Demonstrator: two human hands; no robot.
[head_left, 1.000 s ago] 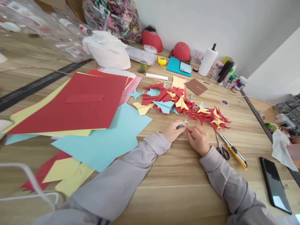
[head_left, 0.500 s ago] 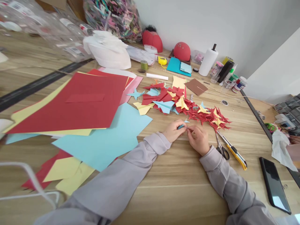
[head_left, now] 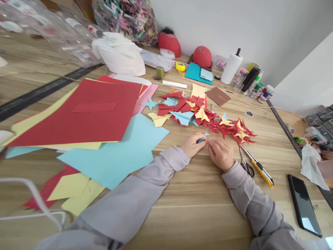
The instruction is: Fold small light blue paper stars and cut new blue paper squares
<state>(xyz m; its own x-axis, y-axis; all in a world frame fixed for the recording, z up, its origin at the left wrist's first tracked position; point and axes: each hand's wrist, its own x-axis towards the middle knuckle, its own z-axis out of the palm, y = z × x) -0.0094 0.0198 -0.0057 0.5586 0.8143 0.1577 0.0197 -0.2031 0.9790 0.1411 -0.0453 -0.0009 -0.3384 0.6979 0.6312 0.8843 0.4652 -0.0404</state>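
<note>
My left hand (head_left: 194, 145) is closed in a pinch on a small folded piece of blue paper (head_left: 200, 140), mostly covered by the fingers. Close beside it, my right hand (head_left: 221, 152) pinches with its fingertips near the paper's tip; what lies between them is too small to make out. Just beyond the hands is a small blue paper scrap (head_left: 207, 134). Behind that spreads a pile of folded red paper pieces (head_left: 218, 128), mixed with yellow and blue ones, among them a blue paper plane (head_left: 182, 118). Scissors (head_left: 246, 165) and a yellow utility knife (head_left: 260, 170) lie right of my right hand.
Red sheets (head_left: 104, 93) and blue sheets (head_left: 111, 163) cover the left side. A black phone (head_left: 304, 205) lies at the right. Along the back stand a white bottle (head_left: 231, 69), a yellow tape measure (head_left: 180, 67) and red domes (head_left: 202, 56). Another person's hand (head_left: 326, 155) shows at the right edge.
My right hand has shifted slightly right, away from the left fingertips. The left hand keeps its grip on the blue paper in nearly the same place.
</note>
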